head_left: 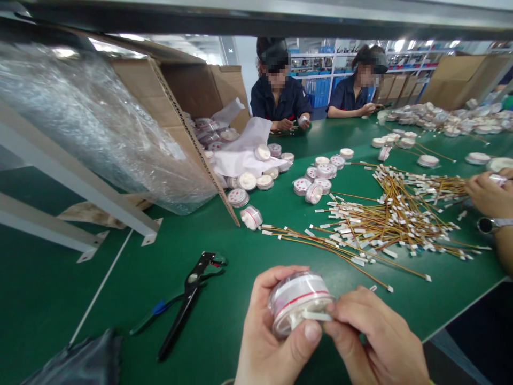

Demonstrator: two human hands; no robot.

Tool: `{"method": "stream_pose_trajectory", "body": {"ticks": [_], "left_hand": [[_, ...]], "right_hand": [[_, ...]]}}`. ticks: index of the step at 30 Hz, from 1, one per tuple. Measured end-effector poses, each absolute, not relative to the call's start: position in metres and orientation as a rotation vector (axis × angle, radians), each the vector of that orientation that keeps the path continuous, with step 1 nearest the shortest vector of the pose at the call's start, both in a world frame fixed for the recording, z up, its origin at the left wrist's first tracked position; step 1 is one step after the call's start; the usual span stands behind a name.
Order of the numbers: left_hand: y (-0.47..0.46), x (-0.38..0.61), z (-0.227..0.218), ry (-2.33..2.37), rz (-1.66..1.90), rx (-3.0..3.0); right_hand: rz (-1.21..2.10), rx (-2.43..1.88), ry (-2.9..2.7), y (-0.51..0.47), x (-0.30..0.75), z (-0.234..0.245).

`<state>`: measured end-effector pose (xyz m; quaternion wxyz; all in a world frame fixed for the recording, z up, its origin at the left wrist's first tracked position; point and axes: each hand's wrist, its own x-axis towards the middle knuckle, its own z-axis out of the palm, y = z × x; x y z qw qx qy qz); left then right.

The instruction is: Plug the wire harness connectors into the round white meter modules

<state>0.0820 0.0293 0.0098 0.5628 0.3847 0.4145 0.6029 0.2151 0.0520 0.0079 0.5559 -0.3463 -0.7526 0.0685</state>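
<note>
My left hand (276, 331) is wrapped round a round white unit (300, 291) with a clear casing and a red stripe. Its underside, with white fittings, faces me, and my left thumb presses near a small white strip (318, 316) there. At the other end of that strip, my right hand (372, 331) pinches with thumb and forefinger. Whether the strip is fixed to the unit I cannot tell. Beyond my hands lies a heap of brown-yellow wires (388, 214) with white connectors. A wire stripper (192, 289) with black and blue handles rests to the left.
Several round units (326, 171) are grouped mid-table, and more spill from a cardboard box (188, 101) with plastic wrap at left. A metal frame leg (80, 171) stands on the green table (160, 246). A co-worker's hands (491, 195) work at right; two people sit opposite.
</note>
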Motion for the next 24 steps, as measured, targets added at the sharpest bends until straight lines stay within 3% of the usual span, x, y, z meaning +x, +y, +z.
{"method": "stream_pose_trajectory", "body": {"ticks": [24], "left_hand": [[0.028,0.081,0.002,1.024,1.657,1.111]], "right_hand": [[0.434,-0.853,-1.652,0.051,0.212,-0.002]]}}
